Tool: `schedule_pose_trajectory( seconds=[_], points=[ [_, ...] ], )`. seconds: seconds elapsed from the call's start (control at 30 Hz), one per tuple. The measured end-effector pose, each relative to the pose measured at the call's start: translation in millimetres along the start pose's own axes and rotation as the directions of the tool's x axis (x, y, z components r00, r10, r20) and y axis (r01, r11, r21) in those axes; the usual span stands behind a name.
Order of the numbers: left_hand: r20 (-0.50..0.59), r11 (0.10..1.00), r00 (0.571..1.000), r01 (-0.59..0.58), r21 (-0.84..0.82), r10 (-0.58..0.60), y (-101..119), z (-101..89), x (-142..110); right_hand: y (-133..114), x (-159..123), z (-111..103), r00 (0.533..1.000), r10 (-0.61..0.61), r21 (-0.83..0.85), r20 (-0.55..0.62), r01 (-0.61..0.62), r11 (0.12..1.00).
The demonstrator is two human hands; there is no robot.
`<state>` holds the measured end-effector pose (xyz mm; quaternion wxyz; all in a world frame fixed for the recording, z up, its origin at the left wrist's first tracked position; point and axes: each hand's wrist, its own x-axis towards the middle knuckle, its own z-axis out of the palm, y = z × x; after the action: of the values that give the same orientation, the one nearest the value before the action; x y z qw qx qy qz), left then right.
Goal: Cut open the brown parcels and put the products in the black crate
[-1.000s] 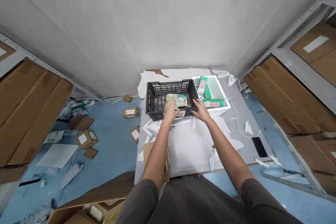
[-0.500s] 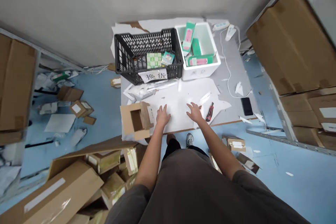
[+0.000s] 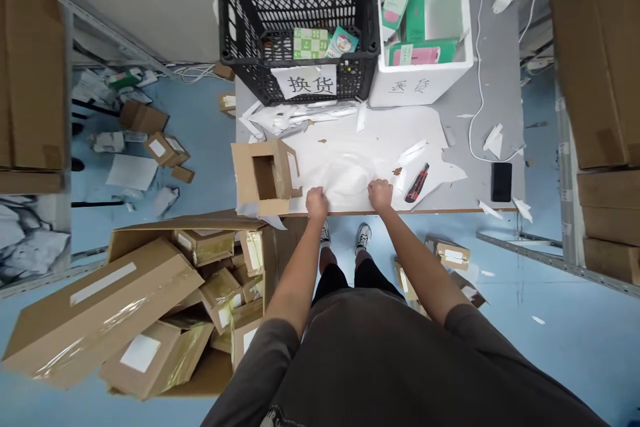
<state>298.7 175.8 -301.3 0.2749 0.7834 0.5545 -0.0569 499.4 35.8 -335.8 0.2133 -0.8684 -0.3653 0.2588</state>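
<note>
My left hand (image 3: 317, 203) is closed at the front edge of the table, its fingers curled on the white sheet (image 3: 345, 170) that covers the tabletop. My right hand (image 3: 380, 195) is closed in the same way farther right along that edge. Between the two hands the sheet bulges in curved wrinkles. Just left of my left hand, an open cardboard box (image 3: 270, 177) lies with its opening showing. A red and black box cutter (image 3: 417, 183) rests on the sheet to the right of my right hand.
At the back stand a black plastic crate (image 3: 300, 57) and a white foam box (image 3: 420, 83) holding green and pink packages. A phone (image 3: 501, 181) and a white cable lie to the right. A large carton (image 3: 185, 221) full of small boxes stands at lower left.
Both hands have come down to the table's front edge and closed on the white sheet; their fingers were spread before. The view has tilted downward, and the sheet is now wrinkled between them.
</note>
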Motion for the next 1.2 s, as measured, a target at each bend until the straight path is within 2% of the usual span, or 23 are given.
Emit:
schedule_pose_trajectory(
  seconds=[0.1,0.23,0.33,0.4,0.43,0.5,0.57,0.6,0.63,0.67,0.73,0.8,0.9,1.0,1.1,1.2],
  points=[
    [-0.023,0.98,0.983,-0.183,-0.083,0.182,16.5,-14.6,-13.8,-36.0,-4.4,-18.5,0.981,-0.195,0.096,-0.002,0.195,0.976],
    [-0.122,0.862,0.904,-0.427,-0.274,0.409,26.9,-57.0,-33.5,-105.5,-21.4,-42.6,0.893,-0.449,0.215,-0.02,0.442,0.871],
    [-0.19,0.764,0.833,-0.553,-0.334,0.52,11.8,-104.7,-41.1,-162.4,-28.6,-53.5,0.822,-0.57,0.244,0.011,0.55,0.798],
    [-0.189,0.716,0.788,-0.612,-0.334,0.585,-9.4,-140.1,-42.4,-201.6,-28.6,-53.5,0.777,-0.628,0.23,0.049,0.603,0.764],
    [-0.196,0.713,0.78,-0.624,-0.32,0.594,-22.9,-157.8,-42.5,-221.7,-27.6,-50.8,0.767,-0.638,0.201,0.062,0.617,0.761],
    [-0.272,0.78,0.818,-0.57,-0.258,0.507,-54.4,-191.6,-42.5,-262.0,-24.5,-40.2,0.785,-0.615,0.1,0.067,0.608,0.787],
    [-0.408,0.9,0.866,-0.391,-0.19,0.29,-89.1,-220.3,-43.2,-299.8,-20.3,-24.6,0.838,-0.543,-0.031,0.047,0.545,0.838],
    [-0.458,0.943,0.87,-0.288,-0.168,0.184,-105.7,-231.7,-43.8,-316.4,-17.8,-15.6,0.864,-0.502,-0.093,0.039,0.503,0.859],
    [-0.477,0.967,0.871,-0.21,-0.145,0.118,-120.8,-240.4,-44.4,-330.9,-15.0,-6.1,0.884,-0.467,-0.146,0.038,0.467,0.872],
    [-0.46,0.978,0.881,-0.175,-0.111,0.105,-133.3,-246.2,-44.7,-342.9,-11.9,3.9,0.897,-0.44,-0.191,0.047,0.44,0.877],
    [-0.339,0.976,0.919,-0.218,-0.016,0.2,-149.3,-248.5,-43.4,-358.4,-5.4,24.8,0.91,-0.406,-0.259,0.08,0.412,0.873],
    [-0.164,0.947,0.933,-0.313,0.068,0.32,-153.3,-240.1,-38.7,-362.9,1.0,45.9,0.914,-0.389,-0.294,0.119,0.406,0.865],
    [-0.009,0.929,0.936,-0.347,0.13,0.351,-146.9,-217.4,-27.3,-355.6,7.8,71.4,0.907,-0.363,-0.262,0.211,0.411,0.873],
    [0.005,0.947,0.957,-0.289,0.138,0.291,-140.0,-198.0,-16.1,-344.2,9.3,81.3,0.875,-0.362,-0.168,0.321,0.429,0.888],
    [-0.029,0.954,0.96,-0.272,0.122,0.278,-138.2,-189.0,-9.9,-336.7,3.9,76.4,0.855,-0.423,-0.089,0.301,0.467,0.88],
    [-0.06,0.932,0.933,-0.346,0.11,0.354,-137.8,-183.8,-10.2,-334.5,-3.3,69.8,0.888,-0.38,-0.097,0.258,0.415,0.905]
  ],
)
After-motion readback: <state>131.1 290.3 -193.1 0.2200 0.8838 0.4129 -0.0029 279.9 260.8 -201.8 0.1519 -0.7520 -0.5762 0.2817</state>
